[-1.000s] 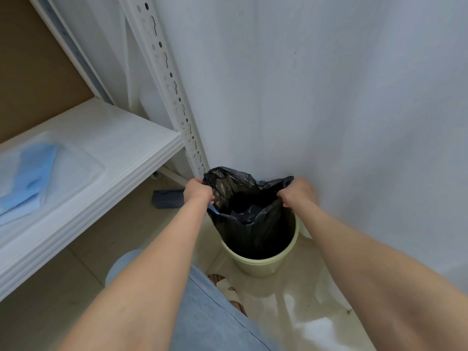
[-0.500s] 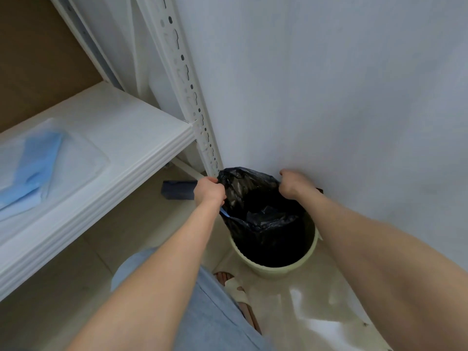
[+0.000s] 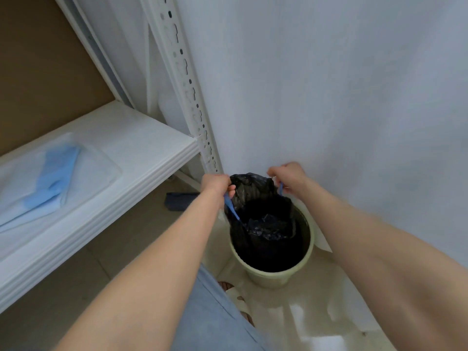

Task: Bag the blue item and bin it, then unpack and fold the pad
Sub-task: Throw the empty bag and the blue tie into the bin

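Closest below me, my leg (image 3: 210,315) in pale blue denim fills the bottom of the view, and beside it a sandal (image 3: 234,293) shows on the glossy cream floor (image 3: 316,315). Both forearms (image 3: 164,262) reach forward from there towards a pale green bin (image 3: 268,278), which stands on the floor just beside the white wall (image 3: 329,97). A black bag (image 3: 250,188) lines the bin, its lower part sunk inside and its top pulled up above the rim on the far side. Crumpled black plastic lies at the bottom of it; whether the blue item is wrapped in there I cannot tell.

My left hand (image 3: 215,183) is curled tight around the bag's top edge on the left, and a blue drawstring (image 3: 231,206) runs down from that fist into the bag. My right hand (image 3: 287,174) is likewise closed, pinching the bag's top on the right, with another short length of blue cord hanging under its fingers. The two fists are near each other, with gathered black plastic between them.

Off to the left runs a white shelf (image 3: 126,188). On it lies the pad (image 3: 54,178), light blue, in what looks like a clear wrapper, well apart from both hands. Below the shelf's far end a dark blue thing (image 3: 179,200) lies on the floor, too blurred to name. Beyond it a white slotted post (image 3: 190,97) rises at the shelf's corner, and brown board (image 3: 38,72) backs the shelf.
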### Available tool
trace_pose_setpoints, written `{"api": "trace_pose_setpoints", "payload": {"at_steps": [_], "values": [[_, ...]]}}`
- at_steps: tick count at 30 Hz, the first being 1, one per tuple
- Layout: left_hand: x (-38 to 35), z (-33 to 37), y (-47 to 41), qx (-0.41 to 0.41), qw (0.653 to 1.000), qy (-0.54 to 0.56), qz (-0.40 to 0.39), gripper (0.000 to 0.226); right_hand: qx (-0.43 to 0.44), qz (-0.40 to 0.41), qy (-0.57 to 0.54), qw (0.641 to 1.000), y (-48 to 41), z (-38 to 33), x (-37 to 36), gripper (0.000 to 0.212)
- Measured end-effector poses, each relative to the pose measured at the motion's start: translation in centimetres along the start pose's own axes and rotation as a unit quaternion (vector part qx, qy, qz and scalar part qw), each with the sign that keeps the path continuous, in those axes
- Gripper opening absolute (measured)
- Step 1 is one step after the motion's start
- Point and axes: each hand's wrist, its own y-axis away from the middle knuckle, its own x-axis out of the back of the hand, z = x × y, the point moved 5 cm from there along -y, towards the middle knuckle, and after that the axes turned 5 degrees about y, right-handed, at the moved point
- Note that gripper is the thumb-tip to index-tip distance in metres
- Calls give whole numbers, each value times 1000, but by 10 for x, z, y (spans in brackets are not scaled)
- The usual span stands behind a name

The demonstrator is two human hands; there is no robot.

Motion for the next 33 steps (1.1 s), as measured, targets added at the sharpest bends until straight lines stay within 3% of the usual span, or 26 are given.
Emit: {"api": "trace_pose_setpoints", "payload": {"at_steps": [4,7,8,11,14,17,20,21,24,26,28,30,33], "values": [[-7,14,28,12,996,31,-87,17,23,-28,-21,999,24,-16,1,13],[-8,19,37,9,988,-35,-148,43,28,-59,-57,996,41,-26,5,17],[-7,21,42,-2,984,-56,-168,50,29,-68,-55,996,49,-31,7,21],[-3,26,45,-23,981,-67,-179,60,16,-96,-14,995,54,-32,12,62],[3,35,39,-50,986,-79,-139,50,22,-84,-51,995,54,-35,13,73],[9,47,35,-89,991,-63,-82,26,33,-25,-88,995,46,-37,17,58],[9,48,34,-76,988,-94,-92,23,37,16,-58,997,41,-35,16,8],[8,47,34,-69,986,-106,-107,24,44,43,-70,996,43,-37,18,4],[0,48,32,-99,967,-171,-162,31,105,113,22,988,45,-40,25,8],[-7,46,34,-135,922,-309,-192,43,125,119,87,981,47,-39,26,16],[-13,46,36,-173,884,-387,-196,44,143,100,45,984,46,-40,24,12],[-18,57,34,-239,883,-367,-169,38,167,90,2,982,44,-43,20,20],[-26,62,36,-278,872,-376,-146,38,152,36,-64,986,39,-40,9,8]]}}
